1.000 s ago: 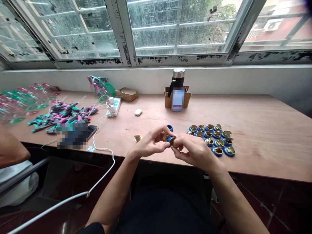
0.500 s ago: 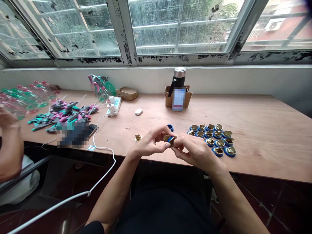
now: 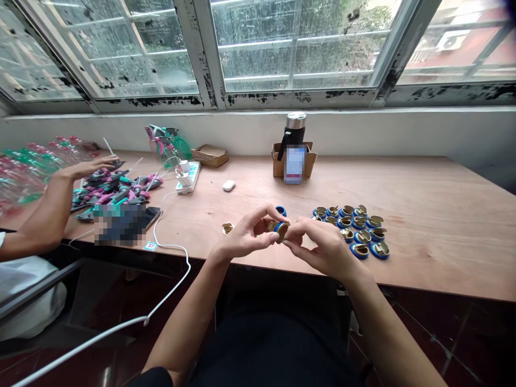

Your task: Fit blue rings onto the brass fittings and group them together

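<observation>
Between my two hands is a round gold metal piece with a blue ring (image 3: 281,230) around it. My left hand (image 3: 244,236) grips its left side with thumb and fingers. On the right side, the pinched fingertips of my right hand (image 3: 320,244) hold its gold edge. Just behind the hands lies a loose blue ring (image 3: 281,211). A loose gold metal piece (image 3: 227,228) rests left of my left hand, partly covered by it. To the right, several gold pieces with blue rings (image 3: 363,236) stand in rows, many with a gold flap tilted up.
A black flask (image 3: 295,129) stands in a cardboard box (image 3: 309,161) at the back. Left are a white earbud case (image 3: 229,185), a power strip (image 3: 193,174), a white cable (image 3: 183,248) and a heap of spray heads (image 3: 116,185). A co-worker's arm (image 3: 52,207) reaches over them.
The piece in my hands has turned slightly, showing more of its round gold face. At the left, the co-worker's arm has swung forward, its hand now over the spray heads.
</observation>
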`<move>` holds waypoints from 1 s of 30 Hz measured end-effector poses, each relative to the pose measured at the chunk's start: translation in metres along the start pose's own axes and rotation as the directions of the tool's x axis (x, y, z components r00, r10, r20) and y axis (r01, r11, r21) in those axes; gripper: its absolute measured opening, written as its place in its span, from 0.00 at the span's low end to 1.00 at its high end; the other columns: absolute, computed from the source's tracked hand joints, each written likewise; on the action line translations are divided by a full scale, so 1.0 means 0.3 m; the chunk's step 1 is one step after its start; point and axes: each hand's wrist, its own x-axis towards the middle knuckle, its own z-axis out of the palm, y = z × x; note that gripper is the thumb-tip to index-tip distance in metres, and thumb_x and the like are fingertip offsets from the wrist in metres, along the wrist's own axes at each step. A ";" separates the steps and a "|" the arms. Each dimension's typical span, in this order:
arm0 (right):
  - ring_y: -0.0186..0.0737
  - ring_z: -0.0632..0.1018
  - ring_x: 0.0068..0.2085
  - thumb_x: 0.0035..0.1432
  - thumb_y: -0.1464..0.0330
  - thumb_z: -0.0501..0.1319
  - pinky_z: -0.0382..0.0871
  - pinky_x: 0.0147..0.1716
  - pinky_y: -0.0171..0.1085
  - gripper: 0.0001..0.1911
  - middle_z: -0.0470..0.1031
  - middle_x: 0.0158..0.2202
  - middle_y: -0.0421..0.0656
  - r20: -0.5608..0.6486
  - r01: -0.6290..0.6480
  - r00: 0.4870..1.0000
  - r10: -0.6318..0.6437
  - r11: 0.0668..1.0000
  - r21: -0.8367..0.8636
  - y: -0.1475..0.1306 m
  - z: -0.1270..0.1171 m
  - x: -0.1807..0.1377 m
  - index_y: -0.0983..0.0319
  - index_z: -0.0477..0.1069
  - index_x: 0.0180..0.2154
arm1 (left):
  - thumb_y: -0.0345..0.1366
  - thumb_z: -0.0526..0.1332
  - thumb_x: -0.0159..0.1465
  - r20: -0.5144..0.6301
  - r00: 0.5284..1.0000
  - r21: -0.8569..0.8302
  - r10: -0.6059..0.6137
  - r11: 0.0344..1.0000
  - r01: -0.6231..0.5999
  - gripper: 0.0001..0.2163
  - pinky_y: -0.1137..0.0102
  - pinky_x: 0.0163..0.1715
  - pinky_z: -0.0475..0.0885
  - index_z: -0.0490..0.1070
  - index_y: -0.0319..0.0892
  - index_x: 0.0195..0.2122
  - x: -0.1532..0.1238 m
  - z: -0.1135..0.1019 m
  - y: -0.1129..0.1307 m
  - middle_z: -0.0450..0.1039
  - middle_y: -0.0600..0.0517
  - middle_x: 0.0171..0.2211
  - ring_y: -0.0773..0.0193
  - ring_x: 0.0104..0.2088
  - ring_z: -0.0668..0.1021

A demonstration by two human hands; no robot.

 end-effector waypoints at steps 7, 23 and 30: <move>0.38 0.78 0.33 0.69 0.65 0.67 0.73 0.33 0.37 0.05 0.77 0.34 0.41 -0.070 -0.330 0.932 0.355 0.915 0.233 0.012 0.011 0.010 0.58 0.73 0.41 | 0.42 0.72 0.67 -0.088 0.996 -0.020 0.025 0.999 -0.027 0.17 0.69 0.41 0.75 0.70 0.45 0.52 0.014 0.008 0.008 0.77 0.49 0.42 0.63 0.42 0.79; 0.34 0.71 0.26 0.64 0.69 0.65 0.64 0.26 0.34 0.05 0.71 0.25 0.36 -0.079 -0.425 0.893 0.442 0.889 0.171 -0.018 0.024 0.031 0.60 0.74 0.33 | 0.41 0.75 0.63 -0.178 0.983 0.100 -0.045 0.993 0.064 0.22 0.66 0.49 0.77 0.74 0.43 0.56 0.027 0.017 0.006 0.79 0.46 0.47 0.60 0.47 0.81; 0.34 0.71 0.25 0.65 0.66 0.65 0.64 0.24 0.34 0.08 0.72 0.24 0.37 -0.175 -0.483 0.839 0.516 0.853 0.199 -0.008 0.036 0.030 0.59 0.72 0.33 | 0.40 0.76 0.62 -0.188 0.981 0.085 -0.052 0.994 0.069 0.23 0.66 0.50 0.77 0.74 0.44 0.55 0.026 0.012 0.006 0.80 0.46 0.46 0.60 0.48 0.81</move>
